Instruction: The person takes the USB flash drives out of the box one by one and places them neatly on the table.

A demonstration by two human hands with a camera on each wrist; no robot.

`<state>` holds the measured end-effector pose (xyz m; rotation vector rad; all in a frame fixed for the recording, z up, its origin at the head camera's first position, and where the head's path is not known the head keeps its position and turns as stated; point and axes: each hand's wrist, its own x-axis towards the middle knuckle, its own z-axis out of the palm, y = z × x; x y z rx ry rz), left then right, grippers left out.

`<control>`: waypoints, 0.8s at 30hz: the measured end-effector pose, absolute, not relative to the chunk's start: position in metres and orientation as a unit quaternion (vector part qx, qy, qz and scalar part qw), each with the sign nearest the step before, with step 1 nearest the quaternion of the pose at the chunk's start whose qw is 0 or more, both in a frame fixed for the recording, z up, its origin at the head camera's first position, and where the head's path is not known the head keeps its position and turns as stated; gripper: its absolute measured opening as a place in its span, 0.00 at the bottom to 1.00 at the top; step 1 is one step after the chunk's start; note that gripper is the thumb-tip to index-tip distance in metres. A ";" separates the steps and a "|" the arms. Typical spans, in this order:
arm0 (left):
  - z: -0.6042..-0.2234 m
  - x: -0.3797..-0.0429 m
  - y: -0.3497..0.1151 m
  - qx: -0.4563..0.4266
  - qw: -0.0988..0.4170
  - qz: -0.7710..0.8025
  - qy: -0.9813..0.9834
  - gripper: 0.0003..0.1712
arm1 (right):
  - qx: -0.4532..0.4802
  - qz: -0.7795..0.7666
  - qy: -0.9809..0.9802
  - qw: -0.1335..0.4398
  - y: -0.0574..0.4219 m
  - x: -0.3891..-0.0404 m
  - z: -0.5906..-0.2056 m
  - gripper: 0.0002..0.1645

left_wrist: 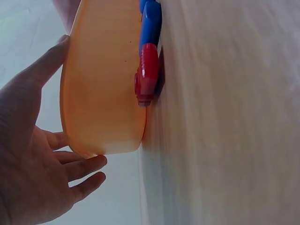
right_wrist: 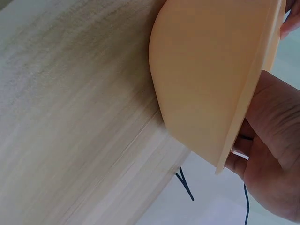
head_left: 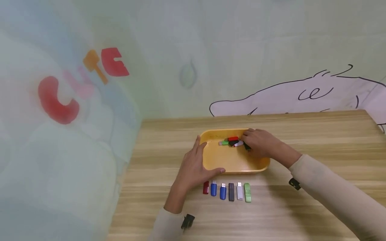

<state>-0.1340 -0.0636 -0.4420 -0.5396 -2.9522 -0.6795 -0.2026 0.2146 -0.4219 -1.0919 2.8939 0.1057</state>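
Observation:
A yellow plastic tray stands on the wooden table. My left hand holds its near left corner, thumb on the front rim and fingers at the left side; the left wrist view shows the spread fingers against the outer wall. Over the tray's right end, my right hand has its fingertips near the far rim. A black USB stick shows at its edge; whether it is pinched is hidden. Beside it lies a small pile with a red USB stick, a green one and a white one.
In front of the tray is a row of USB sticks: red, two blue, black, silver and green. Painted walls border the table's left and far sides.

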 end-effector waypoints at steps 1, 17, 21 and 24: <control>-0.443 -0.133 -0.064 -0.176 0.034 -0.221 -0.959 0.65 | -0.355 0.035 0.934 0.021 0.214 -0.203 -0.421 0.23; -0.441 -0.132 -0.062 -0.176 0.046 -0.223 -0.958 0.64 | -0.356 0.058 0.933 0.017 0.212 -0.202 -0.413 0.22; -0.442 -0.133 -0.061 -0.177 0.043 -0.218 -0.959 0.64 | -0.344 0.049 0.938 0.023 0.214 -0.199 -0.409 0.24; -0.442 -0.134 -0.061 -0.174 0.042 -0.214 -0.960 0.64 | -0.332 0.019 0.942 0.034 0.214 -0.196 -0.403 0.25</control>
